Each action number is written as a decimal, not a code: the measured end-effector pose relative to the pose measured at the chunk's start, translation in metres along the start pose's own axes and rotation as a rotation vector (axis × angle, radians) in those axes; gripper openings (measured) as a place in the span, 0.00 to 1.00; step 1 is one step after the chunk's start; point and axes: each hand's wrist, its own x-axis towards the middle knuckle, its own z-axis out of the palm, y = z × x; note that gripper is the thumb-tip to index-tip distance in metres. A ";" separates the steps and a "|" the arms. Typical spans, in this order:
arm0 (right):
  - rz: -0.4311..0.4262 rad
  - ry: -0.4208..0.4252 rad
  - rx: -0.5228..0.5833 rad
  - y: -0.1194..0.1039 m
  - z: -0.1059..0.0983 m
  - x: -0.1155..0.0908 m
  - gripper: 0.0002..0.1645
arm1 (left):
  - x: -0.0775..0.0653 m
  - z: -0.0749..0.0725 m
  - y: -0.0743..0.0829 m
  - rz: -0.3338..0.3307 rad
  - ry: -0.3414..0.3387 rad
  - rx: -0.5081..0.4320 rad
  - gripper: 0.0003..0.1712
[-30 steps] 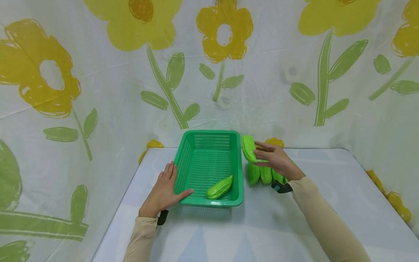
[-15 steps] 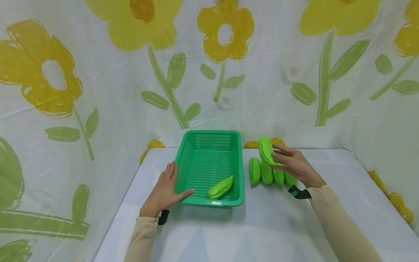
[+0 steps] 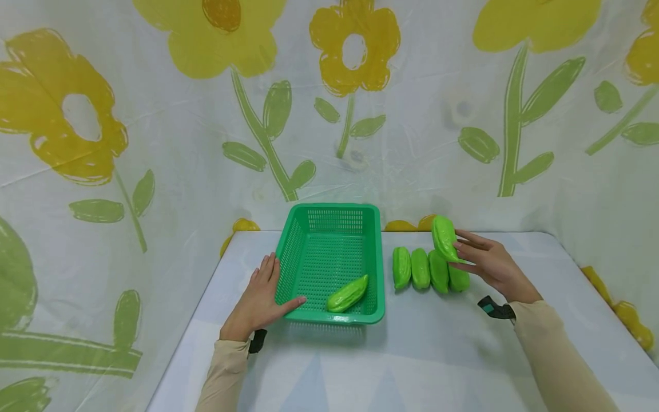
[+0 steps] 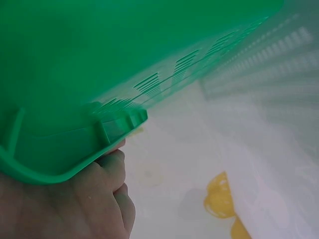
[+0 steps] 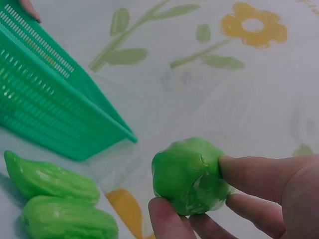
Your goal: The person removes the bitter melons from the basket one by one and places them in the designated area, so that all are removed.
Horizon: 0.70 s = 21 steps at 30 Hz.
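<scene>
A bright green, ridged bitter melon [image 3: 445,238] is held up by my right hand [image 3: 491,262], pinched between thumb and fingers. In the right wrist view this bitter melon [image 5: 192,175] appears end-on among the fingertips. Below and left of it, several similar bitter melons [image 3: 420,269] lie side by side on the table. My left hand [image 3: 259,297] rests on the left front corner of a green plastic basket [image 3: 378,263], fingers straight along the side and thumb over the front rim. One bitter melon [image 3: 348,294] lies slanted inside the basket, near its front right corner.
The pale table [image 3: 360,372] reaches back to a white curtain [image 3: 422,143] printed with yellow flowers, which also hangs at both sides. The basket stands left of the row of bitter melons, with a narrow gap between them.
My right hand has moved to the right with its bitter melon, from beside the basket's right rim to over the right end of the row. The left hand and basket have stayed put.
</scene>
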 end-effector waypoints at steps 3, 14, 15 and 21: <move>-0.006 0.006 0.016 0.003 -0.006 -0.004 0.46 | 0.000 -0.001 0.000 0.001 -0.001 0.001 0.68; -0.030 -0.018 0.157 0.006 -0.021 -0.016 0.38 | -0.001 -0.002 0.000 0.010 0.008 -0.004 0.68; -0.026 -0.014 0.167 0.007 -0.023 -0.016 0.37 | -0.001 -0.002 0.001 0.010 0.009 -0.006 0.68; 0.008 0.031 0.151 0.011 -0.029 -0.019 0.42 | -0.001 -0.001 0.001 0.011 0.013 -0.008 0.68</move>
